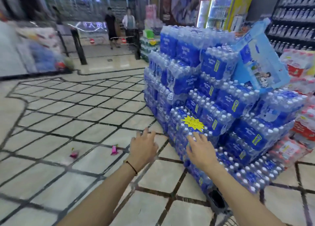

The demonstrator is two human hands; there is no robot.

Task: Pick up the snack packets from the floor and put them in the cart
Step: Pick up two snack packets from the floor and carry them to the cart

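Observation:
Two pink snack packets lie on the tiled floor: one [114, 150] just left of my left hand, another [74, 154] farther left. My left hand [142, 148] is stretched forward with fingers spread, holding nothing. My right hand [199, 149] reaches forward too, fingers spread, in front of the lowest pack of the water stack and holding nothing. A bit of wire cart [229, 221] shows at the bottom edge, right of centre.
A tall stepped stack of blue shrink-wrapped water bottle packs [213, 92] fills the right half. Red-labelled packs [300, 123] stand to its right. Two people [119, 26] stand beyond barrier gates [77, 45] at the back. Open tiled floor [59, 106] stretches to the left.

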